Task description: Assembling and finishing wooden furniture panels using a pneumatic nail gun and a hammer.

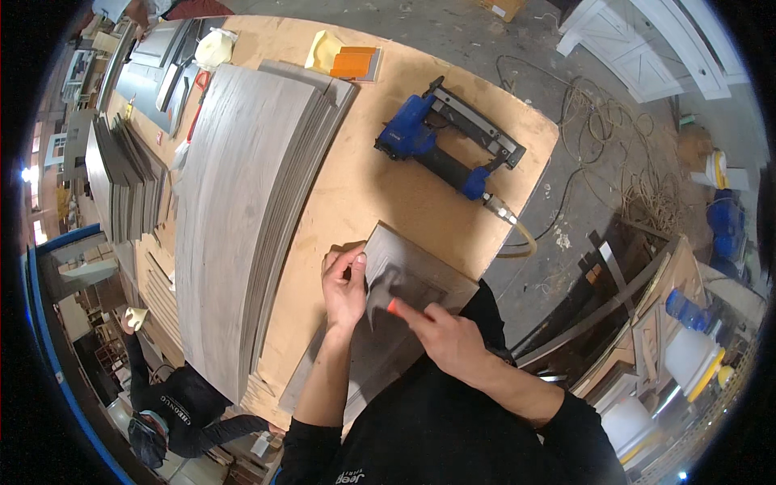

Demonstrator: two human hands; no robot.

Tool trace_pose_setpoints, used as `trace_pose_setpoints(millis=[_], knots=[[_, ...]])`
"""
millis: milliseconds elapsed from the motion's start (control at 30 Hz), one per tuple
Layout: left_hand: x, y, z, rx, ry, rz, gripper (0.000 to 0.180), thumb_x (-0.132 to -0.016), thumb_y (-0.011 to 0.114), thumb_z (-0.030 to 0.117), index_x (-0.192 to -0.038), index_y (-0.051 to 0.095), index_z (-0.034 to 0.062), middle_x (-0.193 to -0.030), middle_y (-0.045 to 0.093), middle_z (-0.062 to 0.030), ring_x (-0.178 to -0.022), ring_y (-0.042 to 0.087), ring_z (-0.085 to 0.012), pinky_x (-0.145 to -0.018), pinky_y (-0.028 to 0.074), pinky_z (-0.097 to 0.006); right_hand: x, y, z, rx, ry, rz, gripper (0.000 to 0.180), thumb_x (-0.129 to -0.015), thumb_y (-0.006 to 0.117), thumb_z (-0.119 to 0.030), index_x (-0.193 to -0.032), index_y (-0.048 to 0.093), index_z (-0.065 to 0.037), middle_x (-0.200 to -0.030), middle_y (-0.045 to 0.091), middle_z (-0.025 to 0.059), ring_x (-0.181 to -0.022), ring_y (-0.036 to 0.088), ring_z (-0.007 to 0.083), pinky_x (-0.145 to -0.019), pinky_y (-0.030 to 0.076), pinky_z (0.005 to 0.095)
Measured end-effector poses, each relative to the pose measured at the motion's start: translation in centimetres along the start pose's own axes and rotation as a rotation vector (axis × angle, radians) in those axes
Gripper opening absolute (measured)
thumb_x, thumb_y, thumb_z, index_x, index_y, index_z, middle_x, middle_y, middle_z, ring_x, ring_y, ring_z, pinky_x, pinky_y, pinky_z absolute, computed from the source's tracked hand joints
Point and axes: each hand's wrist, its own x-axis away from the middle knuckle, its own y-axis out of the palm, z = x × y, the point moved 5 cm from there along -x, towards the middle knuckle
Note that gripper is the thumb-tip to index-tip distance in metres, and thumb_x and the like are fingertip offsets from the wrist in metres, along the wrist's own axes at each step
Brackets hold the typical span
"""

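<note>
A grey wood-grain panel (408, 263) lies on the near part of the workbench, in front of my body. My left hand (345, 284) is closed at the panel's left edge, thumb against the curled fingers. Anything in its pinch is too small to make out. My right hand (449, 339) is over the panel, closed around a tool with an orange-red end (394, 306). Beside that end is a blurred grey shape over the panel, and the tool's kind cannot be told. A blue and black nail gun (436, 149) with an air hose rests beyond both hands.
Stacked grey boards (234, 186) fill the bench's left side. Yellowish filler (323, 52) and an orange spreader (353, 62) sit at the far edge. Coiled hoses (598, 121) lie on the floor at right. A co-worker in black (190, 404) is at lower left.
</note>
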Motion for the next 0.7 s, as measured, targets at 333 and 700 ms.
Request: trace_pose_setpoints(millis=[333, 700], knots=[[0.1, -0.2, -0.1, -0.025, 0.038, 0.012, 0.018, -0.098, 0.069, 0.008, -0.113, 0.077, 0.0032, -0.091, 0.059, -0.0055, -0.09, 0.056, -0.0193, -0.086, 0.047, -0.031, 0.1, -0.7, 0.0, -0.03, -0.109, -0.173, 0.055, -0.096, 0.061, -0.016, -0.147, 0.056, -0.034, -0.09, 0.062, 0.0083, -0.064, 0.071, 0.0323, -0.056, 0.062, 0.0441], [-0.6, -0.8, 1.2, -0.138, 0.068, -0.068, 0.026, -0.098, 0.069, 0.009, -0.123, 0.072, 0.0045, -0.097, 0.06, -0.0083, -0.094, 0.059, -0.023, -0.087, 0.049, -0.033, 0.5, -1.0, 1.0, -0.186, -0.134, -0.321, 0.052, -0.096, 0.061, -0.017, -0.145, 0.059, -0.034, -0.086, 0.062, 0.0095, -0.067, 0.072, 0.0313, -0.058, 0.062, 0.0435]])
